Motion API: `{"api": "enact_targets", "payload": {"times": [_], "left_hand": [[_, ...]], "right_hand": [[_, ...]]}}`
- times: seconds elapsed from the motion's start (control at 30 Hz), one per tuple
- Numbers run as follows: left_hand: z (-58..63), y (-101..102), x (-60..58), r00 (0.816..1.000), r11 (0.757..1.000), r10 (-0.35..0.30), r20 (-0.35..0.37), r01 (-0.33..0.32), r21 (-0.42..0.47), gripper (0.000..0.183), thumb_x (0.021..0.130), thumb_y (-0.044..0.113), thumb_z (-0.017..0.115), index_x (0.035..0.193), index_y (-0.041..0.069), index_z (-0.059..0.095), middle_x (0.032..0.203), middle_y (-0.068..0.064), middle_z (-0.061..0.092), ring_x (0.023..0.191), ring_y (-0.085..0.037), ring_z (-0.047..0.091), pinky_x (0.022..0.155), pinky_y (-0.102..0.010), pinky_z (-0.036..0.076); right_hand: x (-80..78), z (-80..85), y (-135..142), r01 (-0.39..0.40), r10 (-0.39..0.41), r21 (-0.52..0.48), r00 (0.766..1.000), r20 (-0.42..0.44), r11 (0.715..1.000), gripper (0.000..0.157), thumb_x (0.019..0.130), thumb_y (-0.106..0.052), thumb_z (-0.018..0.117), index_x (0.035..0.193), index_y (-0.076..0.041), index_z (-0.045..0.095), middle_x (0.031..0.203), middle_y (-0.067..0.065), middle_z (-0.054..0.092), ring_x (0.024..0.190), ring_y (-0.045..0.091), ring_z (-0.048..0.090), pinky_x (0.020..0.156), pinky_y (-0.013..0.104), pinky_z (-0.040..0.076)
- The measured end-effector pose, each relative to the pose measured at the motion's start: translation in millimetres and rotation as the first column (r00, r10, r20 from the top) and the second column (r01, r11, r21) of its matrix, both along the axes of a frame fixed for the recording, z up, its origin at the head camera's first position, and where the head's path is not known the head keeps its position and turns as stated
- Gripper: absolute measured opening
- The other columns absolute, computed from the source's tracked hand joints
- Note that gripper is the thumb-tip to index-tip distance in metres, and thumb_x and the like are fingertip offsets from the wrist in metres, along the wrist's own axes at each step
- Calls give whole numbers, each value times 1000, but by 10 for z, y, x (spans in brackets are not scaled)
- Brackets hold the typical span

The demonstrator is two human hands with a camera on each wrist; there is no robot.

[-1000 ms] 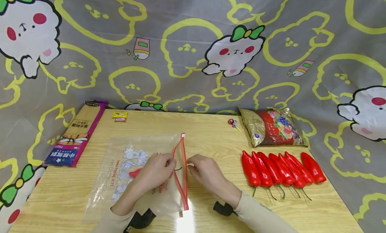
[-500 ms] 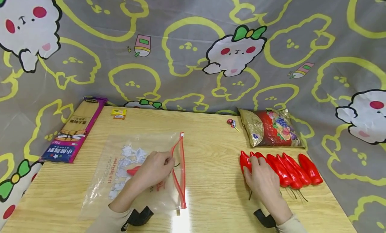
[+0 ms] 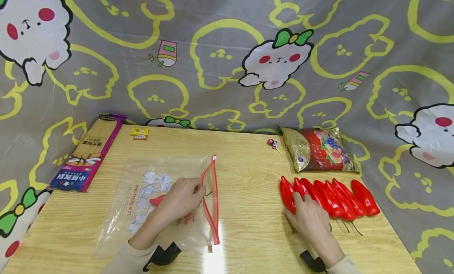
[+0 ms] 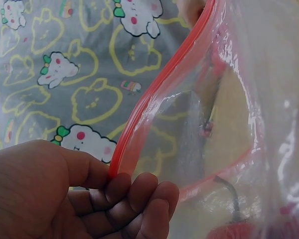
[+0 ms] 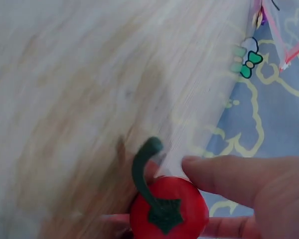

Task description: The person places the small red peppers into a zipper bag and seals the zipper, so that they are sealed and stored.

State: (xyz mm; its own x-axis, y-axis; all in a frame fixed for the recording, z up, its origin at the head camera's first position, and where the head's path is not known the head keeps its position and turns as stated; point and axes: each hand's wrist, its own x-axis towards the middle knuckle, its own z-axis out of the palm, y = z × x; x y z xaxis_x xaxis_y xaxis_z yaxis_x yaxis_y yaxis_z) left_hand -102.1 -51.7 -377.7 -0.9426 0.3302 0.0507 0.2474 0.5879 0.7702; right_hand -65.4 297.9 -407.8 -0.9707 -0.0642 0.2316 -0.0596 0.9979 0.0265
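Left hand [image 3: 182,199]: lies on a clear zip-lock bag [image 3: 156,203] on the bench [image 3: 248,179], fingers curled, pinching the bag's red zip strip [image 3: 209,199]. The left wrist view shows what the head view cannot: the strip caught between thumb and fingertips [image 4: 139,191], the mouth lifted open, and a red pepper with a dark stem [image 4: 234,229] lying inside the bag. In the head view that pepper shows only as a red tip [image 3: 156,201] beside the hand. Right hand [image 3: 308,217]: rests on the left end of a row of red peppers [image 3: 330,201] at the right of the bench. The head view hides the grasp; the right wrist view shows thumb and fingers closed round the stem end of one pepper [image 5: 169,211], its green cap and curved stalk facing the camera. Bag and row lie well apart, with bare wood between. Further out: a gold and red snack packet [image 3: 319,150] behind the row; a small wrapped sweet [image 3: 273,144] just left of it; a yellow sachet [image 3: 140,133] at the far edge; a long purple noodle packet [image 3: 86,153] at the far left. Surround: a grey cloth with cartoon rabbits [image 3: 273,61].
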Motion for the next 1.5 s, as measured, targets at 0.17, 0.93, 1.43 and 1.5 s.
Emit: {"api": "enact_targets", "payload": {"times": [0.17,0.93,1.43,1.5], "left_hand": [[14,7,1,1000,1000,-7,-17,7,-5,35,91,19,45,57,14,41,47,8,32,38,-4,30,41,-22,31],[21,21,4,1000,1000,-9,-16,9,-17,32,89,16,46,57,14,45,47,8,34,41,-4,33,44,-23,31],[27,19,2,1000,999,13,-15,-13,-35,31,89,17,49,58,14,46,50,7,36,46,-6,32,46,-22,29],[35,21,0,1000,999,17,-14,-17,-34,31,89,18,49,59,15,47,50,7,37,47,-6,34,46,-22,30]], "right_hand": [[22,-5,-28,-31,31,-5,1000,2,1000,46,67,-29,75,103,-7,59,72,10,51,49,27,50,37,35,32],[-221,179,-1197,-636,653,-302,756,-58,710,24,76,-23,73,97,-14,66,96,-5,56,83,6,54,72,24,47],[-396,54,-1647,-677,754,-390,653,71,624,23,79,-16,66,103,-14,66,94,-5,59,80,4,50,69,14,41],[-418,32,-1684,-686,757,-375,650,68,623,19,80,-18,66,99,-15,67,90,-7,59,78,4,49,69,14,40]]}}
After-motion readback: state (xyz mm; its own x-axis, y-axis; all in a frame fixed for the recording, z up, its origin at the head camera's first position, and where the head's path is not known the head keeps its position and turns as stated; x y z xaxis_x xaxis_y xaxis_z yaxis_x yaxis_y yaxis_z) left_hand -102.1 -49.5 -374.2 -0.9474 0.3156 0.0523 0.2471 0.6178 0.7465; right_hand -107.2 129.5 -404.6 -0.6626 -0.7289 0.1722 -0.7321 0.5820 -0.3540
